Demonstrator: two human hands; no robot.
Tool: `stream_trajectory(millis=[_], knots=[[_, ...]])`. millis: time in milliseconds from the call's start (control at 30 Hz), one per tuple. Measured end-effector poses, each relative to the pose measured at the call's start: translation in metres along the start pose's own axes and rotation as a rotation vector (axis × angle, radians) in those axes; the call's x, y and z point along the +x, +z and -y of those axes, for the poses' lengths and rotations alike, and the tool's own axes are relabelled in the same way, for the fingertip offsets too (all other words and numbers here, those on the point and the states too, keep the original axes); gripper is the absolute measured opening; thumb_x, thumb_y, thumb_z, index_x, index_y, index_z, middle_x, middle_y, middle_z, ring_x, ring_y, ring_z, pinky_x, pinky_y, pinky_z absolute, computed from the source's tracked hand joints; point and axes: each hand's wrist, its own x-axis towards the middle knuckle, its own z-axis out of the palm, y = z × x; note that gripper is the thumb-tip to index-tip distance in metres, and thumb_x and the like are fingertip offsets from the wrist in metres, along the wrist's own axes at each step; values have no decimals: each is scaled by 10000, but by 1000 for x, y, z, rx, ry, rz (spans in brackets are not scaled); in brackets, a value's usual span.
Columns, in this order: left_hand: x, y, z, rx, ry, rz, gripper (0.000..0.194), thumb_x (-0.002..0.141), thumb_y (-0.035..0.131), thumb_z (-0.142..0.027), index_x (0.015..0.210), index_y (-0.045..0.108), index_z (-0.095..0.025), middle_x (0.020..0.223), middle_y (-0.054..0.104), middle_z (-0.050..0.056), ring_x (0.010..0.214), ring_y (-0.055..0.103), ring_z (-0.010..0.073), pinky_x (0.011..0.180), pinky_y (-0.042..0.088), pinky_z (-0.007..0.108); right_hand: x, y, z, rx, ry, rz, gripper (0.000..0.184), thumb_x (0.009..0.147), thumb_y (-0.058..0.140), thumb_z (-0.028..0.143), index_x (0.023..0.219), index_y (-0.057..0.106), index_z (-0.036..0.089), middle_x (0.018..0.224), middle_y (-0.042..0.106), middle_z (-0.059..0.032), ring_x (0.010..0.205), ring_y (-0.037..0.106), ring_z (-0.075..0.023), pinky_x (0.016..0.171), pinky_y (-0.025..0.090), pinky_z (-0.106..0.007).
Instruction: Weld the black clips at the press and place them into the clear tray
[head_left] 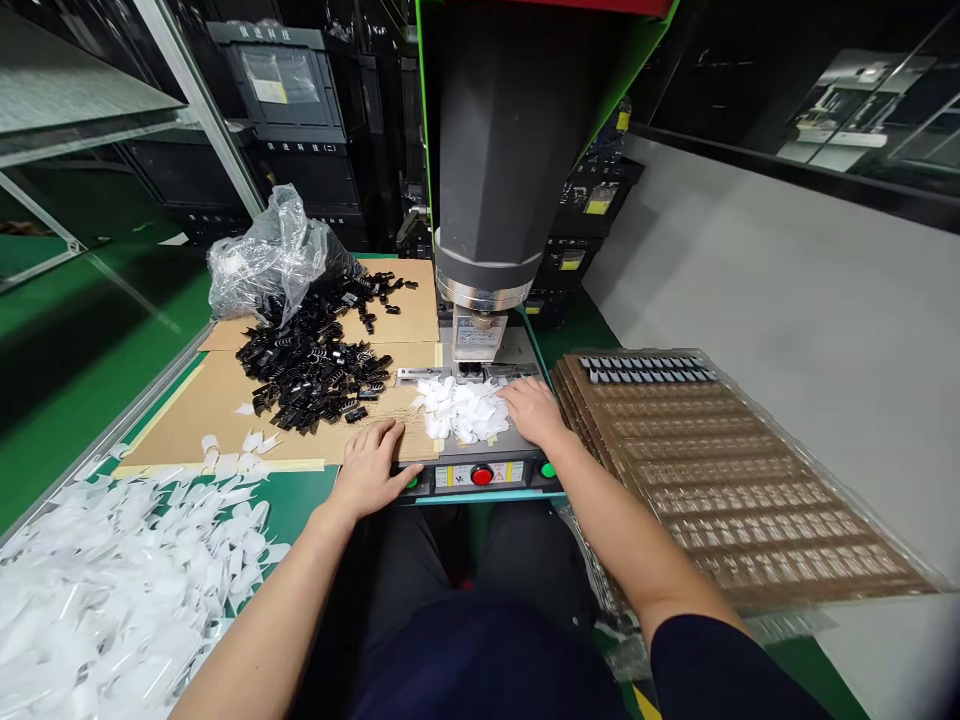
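Note:
My left hand (373,468) lies over the front edge of the work surface, fingers spread, with its thumb at the left green button (412,482). Nothing shows in its grasp. My right hand (534,412) reaches flat beside a small heap of white film pieces (463,408), its fingertips touching the heap's right edge. Behind that heap stands the press head (480,335) over a metal fixture (420,376), with small black parts (470,370) beneath the head. A loose pile of black plastic parts (315,375) lies left of the fixture on cardboard (180,415).
Many white film pieces (127,590) cover the green table at left. A clear plastic bag (270,255) sits behind the black parts. A red button (481,475) and right green button (548,469) line the front panel. Stacked trays (720,470) stand at right, parts filling the far rows.

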Motion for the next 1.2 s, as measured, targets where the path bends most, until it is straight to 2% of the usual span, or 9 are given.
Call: stream_trajectory(millis=[100,200,300,467,667,833,933,1033,1200], knots=[[0,-1,-1,-1,0,-3,704,973,649,-621,1560,519,-255,1568,549,162,1474,494,402,1201,415,612,1,0,-1,19,-7,10,294,1056,527,167,1200,772,242,1200,721,-97,1117,546,-293,948,397,-412],[0,-1,0,2,2,0,702,974,647,-623,1557,520,-253,1568,549,162,1476,490,402,1198,415,615,-1,-2,-1,32,9,11,354,984,563,104,1251,751,239,1227,715,-92,1150,540,-298,976,402,-415],[0,0,1,9,5,-3,707,973,647,-625,1553,523,-240,1561,552,166,1471,493,405,1198,414,620,-2,-4,-1,19,29,31,405,941,609,113,1300,734,251,1235,719,-91,1164,530,-315,988,396,-433],[0,1,1,9,7,-10,714,968,655,-624,1554,526,-237,1555,556,168,1464,500,410,1189,424,624,2,-6,-2,-9,24,61,351,979,602,151,1275,752,265,1222,728,-91,1136,532,-319,970,382,-446],[0,0,1,0,10,-18,704,962,665,-613,1551,534,-253,1555,556,161,1463,500,411,1186,429,624,4,0,-3,-14,-45,39,287,1049,562,185,1214,782,267,1193,731,-86,1091,538,-295,930,365,-426],[0,1,2,17,11,4,718,975,632,-636,1556,516,-231,1558,549,176,1471,488,408,1185,423,626,7,0,-2,-34,-37,30,259,1075,550,234,1160,793,258,1160,732,-92,1072,549,-289,919,359,-419],[0,1,3,16,8,11,722,979,623,-642,1563,506,-233,1561,546,177,1476,483,402,1191,416,619,7,-3,-5,0,47,-19,247,1075,546,263,1131,785,239,1160,736,-100,1088,567,-292,944,371,-418],[0,1,3,13,4,18,730,977,626,-647,1564,504,-232,1567,541,177,1486,473,401,1202,404,619,6,-8,-14,90,199,-62,206,1048,574,276,1114,761,220,1149,739,-98,1094,599,-279,938,404,-389],[0,1,2,12,-1,14,724,973,634,-638,1556,516,-224,1567,543,178,1487,474,403,1217,391,622,6,-14,-26,203,390,41,150,1006,614,312,1046,729,225,1027,744,-58,950,643,-230,794,426,-324]])
